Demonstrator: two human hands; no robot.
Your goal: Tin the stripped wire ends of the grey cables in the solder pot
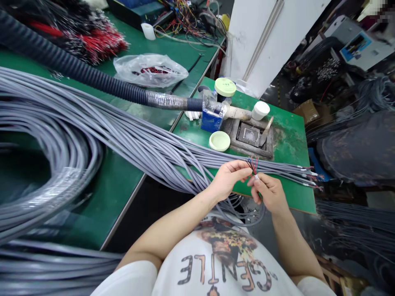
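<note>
Near the front edge of the small green table, my right hand (268, 191) pinches the end of a grey cable just below its fanned thin wires (253, 164), which are red, black and blue and point upward. My left hand (231, 177) is at the left side of those wires, thumb and forefinger closed on some of them. Behind both hands, a bundle of grey cables (160, 146) runs across the table, with stripped coloured ends at the right.
A solder pot (251, 135) with a scraper on its rim sits beyond my hands. Around it are a pale green lid (219, 141), a white tub (261, 110), a blue box (211, 120) and a black corrugated hose (117, 86). Coiled cables (52, 201) lie left.
</note>
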